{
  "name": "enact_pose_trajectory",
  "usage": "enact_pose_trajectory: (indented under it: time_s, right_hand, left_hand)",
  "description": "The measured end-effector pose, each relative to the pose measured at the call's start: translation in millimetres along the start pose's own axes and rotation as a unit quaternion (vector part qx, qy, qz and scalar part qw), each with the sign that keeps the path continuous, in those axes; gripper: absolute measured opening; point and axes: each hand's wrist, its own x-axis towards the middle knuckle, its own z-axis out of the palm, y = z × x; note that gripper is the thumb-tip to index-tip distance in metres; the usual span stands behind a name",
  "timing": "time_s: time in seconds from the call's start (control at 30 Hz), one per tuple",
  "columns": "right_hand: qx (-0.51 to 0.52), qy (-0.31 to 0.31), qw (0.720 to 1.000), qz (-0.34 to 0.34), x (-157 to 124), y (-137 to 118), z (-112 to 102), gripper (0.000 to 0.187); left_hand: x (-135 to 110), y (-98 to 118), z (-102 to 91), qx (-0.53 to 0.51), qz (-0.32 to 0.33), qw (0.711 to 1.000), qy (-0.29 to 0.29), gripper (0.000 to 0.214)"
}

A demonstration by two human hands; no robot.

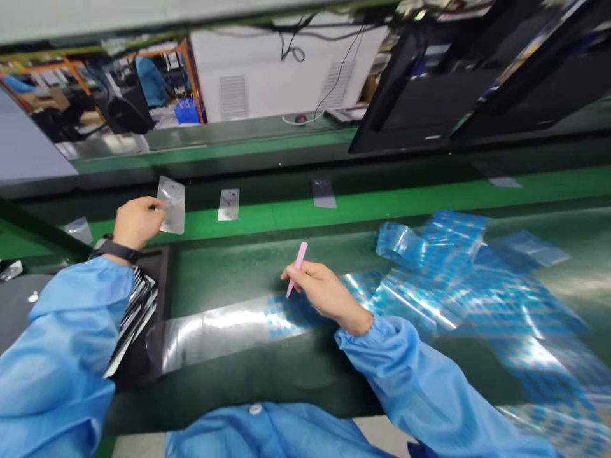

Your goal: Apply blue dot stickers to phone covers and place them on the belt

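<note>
My left hand [138,222] pinches the edge of a clear-film-covered flat panel [172,205] above the green conveyor belt. My right hand [324,296] grips pink tweezers [298,267], their tips pointing down toward a long shiny release film [229,324] dotted with small blue round stickers. The hand is just above the film, and I cannot tell whether the tips touch it. More of this film lies in loose, crumpled folds [443,280] to the right. Under my left forearm, a stack of dark flat panels [136,318] leans in a black tray [162,273], partly hidden by my sleeve.
Several similar panels lie spaced along the green conveyor belt [286,216], including one [228,205] and another [324,193]. Dark monitors [429,83] hang at upper right. A blue crate [187,111] stands on far shelving beyond a white cabinet [286,70].
</note>
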Motion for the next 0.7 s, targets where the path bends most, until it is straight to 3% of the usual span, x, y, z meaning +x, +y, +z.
enact_pose_trajectory:
  time_s: [0.07,0.13,0.23,0.33,0.43,0.53,0.6,0.7]
  right_hand:
    - [-0.005,-0.059,0.997,0.059,0,4,4,0.026]
    - [0.007,-0.107,0.989,0.098,-1,7,8,0.023]
    - [0.024,-0.134,0.984,0.110,-2,9,14,0.013]
    - [0.034,-0.125,0.986,0.105,-2,11,22,0.008]
    - [0.018,-0.134,0.986,0.102,0,14,29,0.010]
    - [-0.010,-0.133,0.986,0.098,1,18,32,0.011]
    - [-0.019,-0.115,0.988,0.097,1,20,31,0.012]
    - [-0.011,-0.097,0.989,0.110,3,22,30,0.013]
  left_hand:
    - [-43,-1,-4.9,-0.046,0.020,0.999,-0.003,0.038]
    - [-95,-2,3.0,-0.112,0.047,0.992,-0.021,0.033]
    - [-167,-5,37.7,-0.236,0.028,0.963,-0.128,0.034]
    - [-210,-12,75.9,-0.311,-0.012,0.930,-0.197,0.031]
    - [-226,-20,90.8,-0.320,-0.004,0.919,-0.232,0.026]
    - [-227,-25,84.8,-0.254,0.055,0.937,-0.232,0.026]
    - [-225,-26,80.2,-0.188,0.089,0.954,-0.217,0.027]
    - [-215,-25,84.0,-0.130,0.146,0.969,-0.147,0.022]
